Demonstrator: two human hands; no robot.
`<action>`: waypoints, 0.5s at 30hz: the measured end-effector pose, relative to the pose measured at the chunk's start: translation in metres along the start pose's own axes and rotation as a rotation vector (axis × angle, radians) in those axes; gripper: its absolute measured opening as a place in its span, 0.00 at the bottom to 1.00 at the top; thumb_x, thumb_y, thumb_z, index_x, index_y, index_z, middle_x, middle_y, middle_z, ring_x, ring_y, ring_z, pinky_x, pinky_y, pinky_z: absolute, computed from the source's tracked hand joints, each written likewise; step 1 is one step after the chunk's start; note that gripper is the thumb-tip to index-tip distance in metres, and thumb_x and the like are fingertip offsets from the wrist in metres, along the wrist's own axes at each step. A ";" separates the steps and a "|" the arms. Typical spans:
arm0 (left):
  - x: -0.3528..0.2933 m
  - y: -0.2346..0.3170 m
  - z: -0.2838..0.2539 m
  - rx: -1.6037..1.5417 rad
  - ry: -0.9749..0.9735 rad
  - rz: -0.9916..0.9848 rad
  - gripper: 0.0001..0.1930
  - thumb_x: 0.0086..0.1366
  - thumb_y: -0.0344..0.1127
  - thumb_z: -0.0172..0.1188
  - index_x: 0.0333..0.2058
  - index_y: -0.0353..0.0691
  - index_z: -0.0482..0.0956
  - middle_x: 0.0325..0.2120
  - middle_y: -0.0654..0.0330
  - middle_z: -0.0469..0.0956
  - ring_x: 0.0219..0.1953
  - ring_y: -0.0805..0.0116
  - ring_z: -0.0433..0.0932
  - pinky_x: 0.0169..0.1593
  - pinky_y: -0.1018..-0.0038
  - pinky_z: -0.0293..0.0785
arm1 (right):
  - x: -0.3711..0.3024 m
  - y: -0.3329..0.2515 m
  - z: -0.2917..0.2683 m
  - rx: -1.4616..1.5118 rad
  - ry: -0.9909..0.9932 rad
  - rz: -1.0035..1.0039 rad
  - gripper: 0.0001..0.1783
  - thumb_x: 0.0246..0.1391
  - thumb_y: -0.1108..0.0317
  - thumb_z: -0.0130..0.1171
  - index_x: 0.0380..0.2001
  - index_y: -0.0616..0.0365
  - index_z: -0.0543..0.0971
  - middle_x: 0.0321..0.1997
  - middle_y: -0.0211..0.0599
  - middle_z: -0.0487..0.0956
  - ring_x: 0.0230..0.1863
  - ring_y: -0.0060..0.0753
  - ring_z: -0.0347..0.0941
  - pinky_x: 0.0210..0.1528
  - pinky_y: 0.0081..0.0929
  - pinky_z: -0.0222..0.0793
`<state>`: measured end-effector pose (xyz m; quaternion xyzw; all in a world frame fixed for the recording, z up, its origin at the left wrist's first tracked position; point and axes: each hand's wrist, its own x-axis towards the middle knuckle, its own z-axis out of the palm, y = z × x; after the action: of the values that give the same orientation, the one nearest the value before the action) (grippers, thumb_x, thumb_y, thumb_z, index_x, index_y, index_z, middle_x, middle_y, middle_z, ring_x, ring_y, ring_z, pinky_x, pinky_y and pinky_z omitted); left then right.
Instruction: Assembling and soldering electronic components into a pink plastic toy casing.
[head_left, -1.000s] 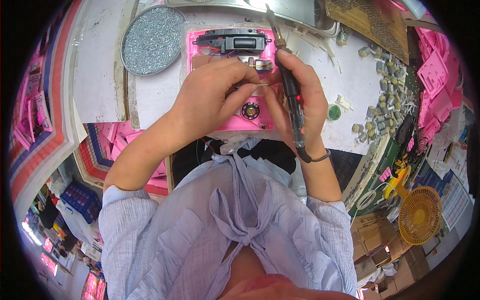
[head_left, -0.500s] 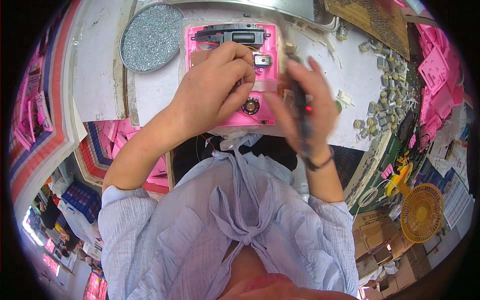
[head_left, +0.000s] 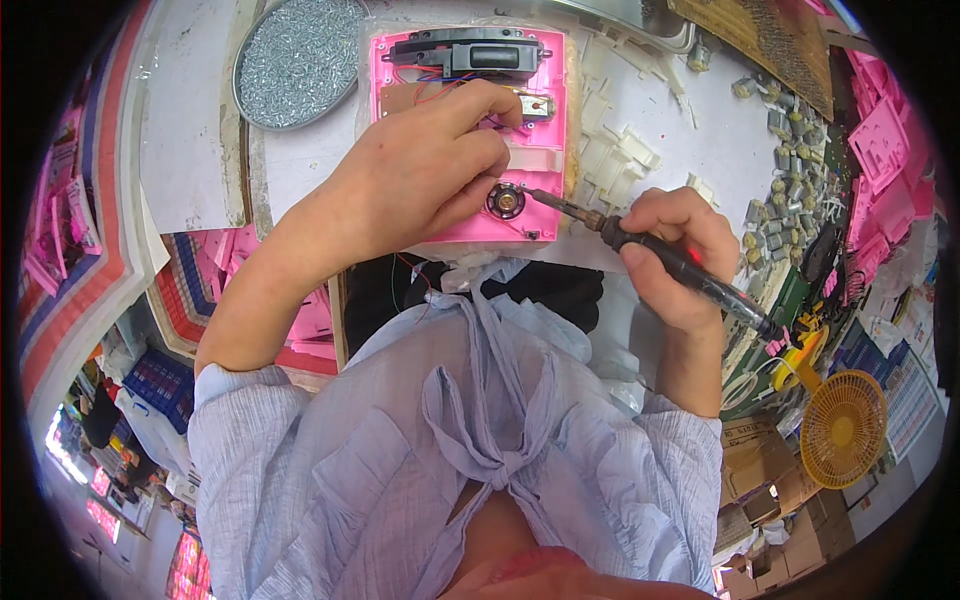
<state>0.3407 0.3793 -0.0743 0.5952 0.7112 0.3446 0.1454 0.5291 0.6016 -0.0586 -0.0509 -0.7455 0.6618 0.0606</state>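
A pink plastic housing [head_left: 470, 232] lies on the bench with a black part [head_left: 490, 57] across its top, a small metal motor-like part [head_left: 537, 107], thin wires and a round speaker [head_left: 506, 201]. My left hand [head_left: 430, 165] rests over the housing's left side, its fingers bent and closed; whatever they pinch is hidden from view. My right hand [head_left: 690, 250] grips the black handle of a soldering iron [head_left: 690, 272]. The iron slants up to the left, and its tip reaches the speaker's upper right edge; whether it touches cannot be made out.
A round tray of small screws [head_left: 300, 65] stands at the far left. White plastic parts [head_left: 620, 165] and several small motors [head_left: 785, 190] lie to the right. Pink parts [head_left: 885, 150] are heaped farther right, above a yellow fan [head_left: 843, 428]. A metal tray [head_left: 640, 25] sits at the back.
The soldering iron has swung from a blurred upright position to a slant, its tip now at the speaker. My right hand has moved right and lower. The left hand has shifted only slightly.
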 end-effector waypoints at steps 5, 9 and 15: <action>0.000 -0.001 -0.001 -0.001 -0.001 0.011 0.10 0.55 0.23 0.66 0.35 0.37 0.75 0.49 0.53 0.75 0.42 0.54 0.79 0.44 0.65 0.76 | 0.005 -0.004 0.003 -0.032 -0.050 0.046 0.13 0.51 0.75 0.67 0.39 0.69 0.78 0.34 0.38 0.80 0.32 0.23 0.77 0.36 0.19 0.70; 0.000 -0.001 -0.001 -0.003 -0.018 0.004 0.10 0.55 0.23 0.66 0.34 0.37 0.75 0.49 0.53 0.76 0.42 0.54 0.79 0.44 0.65 0.76 | 0.006 -0.007 0.003 -0.040 -0.096 0.117 0.14 0.52 0.73 0.67 0.40 0.70 0.77 0.36 0.39 0.79 0.33 0.24 0.76 0.37 0.19 0.69; 0.000 -0.004 -0.001 0.022 -0.030 0.024 0.10 0.55 0.24 0.66 0.34 0.37 0.74 0.49 0.53 0.76 0.42 0.53 0.79 0.43 0.64 0.76 | 0.009 -0.012 0.004 -0.045 -0.109 0.170 0.15 0.53 0.73 0.67 0.40 0.70 0.77 0.36 0.38 0.80 0.34 0.21 0.76 0.37 0.18 0.69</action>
<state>0.3372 0.3785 -0.0762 0.6102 0.7056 0.3296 0.1454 0.5197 0.5972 -0.0475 -0.0793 -0.7554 0.6494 -0.0374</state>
